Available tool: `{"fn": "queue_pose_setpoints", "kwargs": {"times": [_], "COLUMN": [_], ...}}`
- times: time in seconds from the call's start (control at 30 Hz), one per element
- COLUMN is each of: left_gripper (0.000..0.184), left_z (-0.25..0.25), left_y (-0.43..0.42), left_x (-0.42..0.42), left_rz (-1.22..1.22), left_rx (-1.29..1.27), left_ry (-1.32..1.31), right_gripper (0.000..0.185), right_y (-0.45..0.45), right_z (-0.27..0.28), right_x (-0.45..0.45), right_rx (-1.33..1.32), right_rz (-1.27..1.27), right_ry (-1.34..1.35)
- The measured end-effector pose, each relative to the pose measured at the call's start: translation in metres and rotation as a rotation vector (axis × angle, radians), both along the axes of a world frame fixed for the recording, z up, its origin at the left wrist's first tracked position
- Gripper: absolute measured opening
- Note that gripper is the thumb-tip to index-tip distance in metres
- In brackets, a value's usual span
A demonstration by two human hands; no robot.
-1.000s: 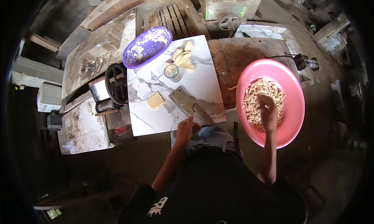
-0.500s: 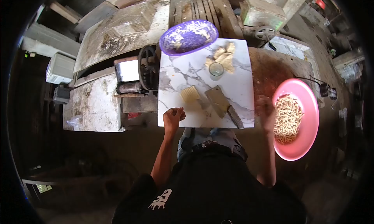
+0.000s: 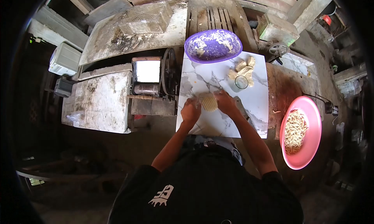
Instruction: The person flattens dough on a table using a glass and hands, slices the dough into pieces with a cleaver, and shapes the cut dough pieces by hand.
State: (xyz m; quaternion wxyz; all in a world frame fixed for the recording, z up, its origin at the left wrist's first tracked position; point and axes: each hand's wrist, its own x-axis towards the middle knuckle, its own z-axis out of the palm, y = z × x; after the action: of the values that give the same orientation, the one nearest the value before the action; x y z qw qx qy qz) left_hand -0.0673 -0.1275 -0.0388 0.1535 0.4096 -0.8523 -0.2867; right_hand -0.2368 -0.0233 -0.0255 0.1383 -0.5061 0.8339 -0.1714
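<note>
A small pale slab of dough, scored with parallel lines, lies on the marble-patterned board. My left hand is at its left side with the fingers curled closed. At its right edge is my right hand, fingers bent together; whatever either hand pinches is too blurred to make out. A cleaver lies partly hidden beneath my right forearm. Farther up the board, a drinking glass stands beside several plump dough pieces.
A purple basin smeared with dough sits at the board's far edge. To the right is a pink basin holding many dough strips. A hand-wheel machine stands left of the board. One loose strip lies on the wooden table.
My right hand has come from beside the pink basin to the dough slab. My left hand has moved up to the slab's other side. The view has shifted, too.
</note>
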Motion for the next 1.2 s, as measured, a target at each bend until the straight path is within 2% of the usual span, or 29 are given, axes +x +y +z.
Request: {"fn": "queue_pose_setpoints", "kwargs": {"times": [0.13, 0.3, 0.4, 0.53, 0.6, 0.7, 0.73, 0.77, 0.8, 0.83, 0.87, 0.9, 0.97, 1.03, 1.1, 1.13, 1.2], "left_gripper": [0.025, 0.019, 0.017, 0.017, 0.017, 0.023, 0.024, 0.024, 0.024, 0.022, 0.02, 0.02, 0.017, 0.02, 0.022, 0.021, 0.021], "left_z": [0.001, 0.004, 0.008, -0.003, -0.011, -0.006, 0.001, 0.007, 0.006, 0.003, -0.001, -0.008, -0.022, -0.013, 0.004, 0.0, 0.01], "left_y": [0.003, -0.001, -0.002, -0.001, 0.001, 0.0, 0.0, 0.0, 0.0, 0.0, -0.001, -0.001, -0.002, -0.002, 0.001, 0.002, 0.008], "left_x": [0.0, -0.005, -0.008, -0.011, -0.011, -0.009, -0.007, -0.006, -0.005, -0.003, -0.001, 0.0, 0.002, 0.006, 0.008, 0.01, 0.014], "left_rz": [-0.097, -0.083, -0.062, -0.042, -0.053, -0.067, -0.061, -0.053, -0.053, -0.052, -0.052, -0.053, -0.025, 0.023, 0.087, 0.099, 0.082], "left_rx": [0.027, 0.12, 0.16, 0.104, 0.057, 0.134, 0.256, 0.378, 0.38, 0.452, 0.523, 0.525, 0.74, 0.818, 0.922, 0.963, 0.963], "left_ry": [0.02, 0.058, 0.009, 0.074, 0.114, 0.13, 0.173, 0.214, 0.212, 0.328, 0.443, 0.44, 0.584, 0.571, 0.576, 0.563, 0.542], "right_gripper": [0.027, 0.018, 0.018, 0.019, 0.016, 0.015, 0.015, 0.015, 0.016, 0.016, 0.018, 0.02, 0.022, 0.024, 0.027, 0.027, 0.029], "right_y": [0.002, -0.003, 0.003, 0.008, 0.012, 0.015, 0.019, 0.025, 0.032, 0.039, 0.048, 0.056, 0.074, 0.092, 0.118, 0.134, 0.167], "right_z": [0.002, -0.011, -0.031, -0.047, -0.057, -0.015, -0.013, -0.012, -0.01, -0.004, 0.003, 0.011, 0.027, 0.034, 0.041, 0.048, 0.065], "right_x": [0.001, 0.005, -0.001, -0.004, -0.005, 0.007, 0.01, 0.013, 0.016, 0.018, 0.02, 0.022, 0.029, 0.036, 0.037, 0.035, 0.029], "right_rx": [-0.016, -0.173, -0.237, -0.253, -0.345, -0.254, -0.253, -0.284, -0.313, -0.311, -0.305, -0.297, -0.322, -0.349, -0.391, -0.403, -0.598], "right_rz": [0.004, -0.162, -0.103, -0.108, -0.13, -0.115, -0.116, -0.145, -0.175, -0.176, -0.242, -0.308, -0.369, -0.438, -0.535, -0.569, -0.593], "right_ry": [-0.059, -0.068, 0.023, -0.01, -0.019, -0.024, -0.025, -0.082, -0.14, -0.141, -0.32, -0.499, -0.574, -0.641, -0.83, -0.81, -0.973]}}
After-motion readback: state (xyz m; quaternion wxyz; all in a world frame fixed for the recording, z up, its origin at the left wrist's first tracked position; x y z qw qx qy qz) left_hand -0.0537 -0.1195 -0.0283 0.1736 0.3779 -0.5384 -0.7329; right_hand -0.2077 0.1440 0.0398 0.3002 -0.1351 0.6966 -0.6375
